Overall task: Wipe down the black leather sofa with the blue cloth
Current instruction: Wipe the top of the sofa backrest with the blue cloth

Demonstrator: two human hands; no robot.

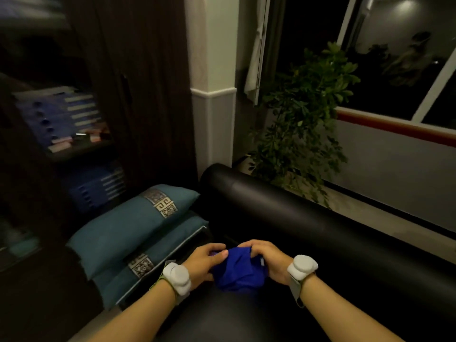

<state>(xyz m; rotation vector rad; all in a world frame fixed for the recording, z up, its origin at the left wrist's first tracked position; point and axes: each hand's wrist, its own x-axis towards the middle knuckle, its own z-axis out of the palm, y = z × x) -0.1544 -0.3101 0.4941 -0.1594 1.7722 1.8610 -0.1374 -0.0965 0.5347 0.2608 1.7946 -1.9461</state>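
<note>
**Sofa wipe not yet begun**

Blue cloth (238, 270) sat bunched between both hands above the black leather sofa (296, 218) seat. Left hand (204, 264) and right hand (267, 259) each had a closed grip on it. Wiping looked wholly undone; two teal cushions (128, 225) lay alongside.

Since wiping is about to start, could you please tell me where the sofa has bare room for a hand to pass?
Bare leather runs along the rounded backrest right of the teal cushions, and on the seat between the forearms. The left end is crowded: two stacked cushions. Both hands, left and right, grip the blue cloth.
</note>
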